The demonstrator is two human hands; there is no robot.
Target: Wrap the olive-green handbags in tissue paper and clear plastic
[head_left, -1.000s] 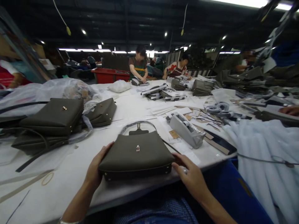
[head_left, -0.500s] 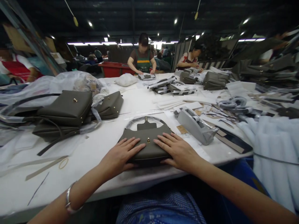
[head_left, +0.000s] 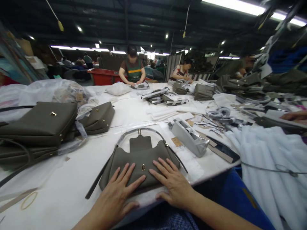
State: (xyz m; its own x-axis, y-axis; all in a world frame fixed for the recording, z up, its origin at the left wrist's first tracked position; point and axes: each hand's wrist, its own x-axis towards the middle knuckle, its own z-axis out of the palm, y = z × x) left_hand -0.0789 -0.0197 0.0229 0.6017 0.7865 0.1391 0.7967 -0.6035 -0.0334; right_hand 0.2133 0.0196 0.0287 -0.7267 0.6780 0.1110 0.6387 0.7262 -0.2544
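Observation:
An olive-grey handbag (head_left: 139,155) lies on the white table in front of me, its flap folded out away from me and a gold clasp at its middle. Its handle, partly wrapped in clear film, arches beyond the flap. My left hand (head_left: 120,188) rests flat on the bag left of the clasp, fingers spread. On the other side of the clasp my right hand (head_left: 172,182) lies flat too, fingers apart, thumb near the table edge. A dark strap end sticks out at the bag's left.
More olive handbags (head_left: 39,123) are stacked at left by clear plastic. A grey tape dispenser (head_left: 189,135) stands right of my bag. White foam rolls (head_left: 271,159) are bundled at right. Across the table a co-worker (head_left: 131,70) handles a wrapped item. A rubber band (head_left: 29,200) lies at left.
My view has turned to the right. The handbag now lies flatter, showing more of its front and handle. Both hands stay spread on it, lower on its front.

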